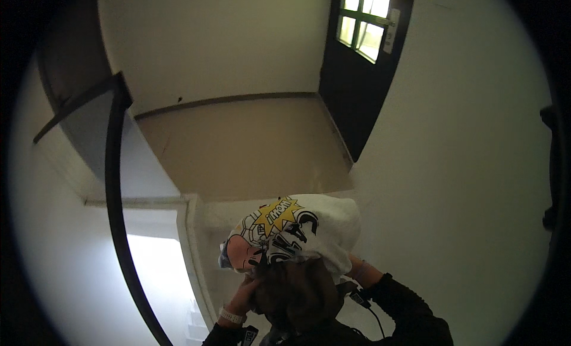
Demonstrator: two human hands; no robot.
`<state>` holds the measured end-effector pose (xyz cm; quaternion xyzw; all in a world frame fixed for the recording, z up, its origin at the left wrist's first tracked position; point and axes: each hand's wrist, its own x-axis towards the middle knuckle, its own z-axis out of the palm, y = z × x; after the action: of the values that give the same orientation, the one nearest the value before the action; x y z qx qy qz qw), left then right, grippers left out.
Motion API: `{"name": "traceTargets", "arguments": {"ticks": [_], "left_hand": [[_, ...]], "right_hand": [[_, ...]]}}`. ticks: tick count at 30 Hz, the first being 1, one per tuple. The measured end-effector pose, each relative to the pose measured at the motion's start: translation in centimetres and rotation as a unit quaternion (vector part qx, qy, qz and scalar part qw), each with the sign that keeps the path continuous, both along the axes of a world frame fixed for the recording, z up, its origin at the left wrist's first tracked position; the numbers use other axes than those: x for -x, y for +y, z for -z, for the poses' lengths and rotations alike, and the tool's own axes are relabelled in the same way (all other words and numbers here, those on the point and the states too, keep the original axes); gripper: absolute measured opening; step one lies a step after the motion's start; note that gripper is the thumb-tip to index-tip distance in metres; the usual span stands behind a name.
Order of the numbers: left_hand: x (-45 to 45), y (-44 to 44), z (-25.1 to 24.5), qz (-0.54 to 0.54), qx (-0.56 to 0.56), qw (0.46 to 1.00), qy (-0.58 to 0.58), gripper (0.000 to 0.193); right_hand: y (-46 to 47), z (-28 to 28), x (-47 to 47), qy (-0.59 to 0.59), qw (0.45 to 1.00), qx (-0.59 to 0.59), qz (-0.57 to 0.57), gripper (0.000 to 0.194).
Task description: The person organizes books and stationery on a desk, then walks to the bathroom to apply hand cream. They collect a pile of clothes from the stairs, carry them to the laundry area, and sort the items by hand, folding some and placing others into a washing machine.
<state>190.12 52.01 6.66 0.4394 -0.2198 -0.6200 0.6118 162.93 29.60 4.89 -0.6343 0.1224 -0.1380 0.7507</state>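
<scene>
A bulky white cloth [334,216] with a cartoon print, a yellow star shape and black lettering is held up before me. At its right lower edge, my right hand [352,264] goes in behind the fabric, so its fingers are hidden. My left hand [248,289] is close to the cloth's lower left corner, its fingers mostly covered by dark hair [299,292] and shadow. A pale wristband [232,315] circles my left wrist. Small black devices sit by my right wrist [359,297] and left forearm [249,335], the right one with a cable.
A black handrail [115,167] runs down the left side, above a bright stairwell with white steps [195,326]. Beyond the cloth lies a brown floor [250,149]. A dark door [357,82] with a paned window stands at the upper right, beside a pale wall [459,136].
</scene>
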Motion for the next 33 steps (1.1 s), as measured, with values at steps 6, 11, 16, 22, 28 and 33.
{"name": "traceTargets", "arguments": {"ticks": [6,11,16,22,28,33], "left_hand": [[-0.4,-0.6,1.0,-0.007,-0.021,0.999,0.045,0.056],[0.0,1.2,1.6,0.015,0.106,0.932,-0.345,0.053],[1.1,1.7,2.3,-0.08,0.007,0.991,-0.111,0.045],[2.0,-1.6,2.5,-0.181,0.025,0.979,0.088,0.048],[2.9,-2.7,4.5,-0.227,0.069,0.969,0.075,0.049],[5.4,-4.2,7.3,-0.216,0.117,0.969,-0.026,0.046]], "right_hand": [[-0.9,-0.7,-0.5,-0.005,1.0,-0.022,0.0,0.047],[-0.9,-1.7,-1.9,-0.032,0.996,-0.076,-0.033,0.047],[-2.6,-1.9,-3.4,-0.045,0.988,-0.13,-0.065,0.044],[-7.8,-1.3,-6.4,-0.043,0.994,0.047,-0.09,0.04],[-9.9,-1.7,-8.0,-0.034,0.99,0.077,-0.115,0.042],[-11.5,-4.2,-4.9,-0.02,0.987,0.02,-0.159,0.04]]}}
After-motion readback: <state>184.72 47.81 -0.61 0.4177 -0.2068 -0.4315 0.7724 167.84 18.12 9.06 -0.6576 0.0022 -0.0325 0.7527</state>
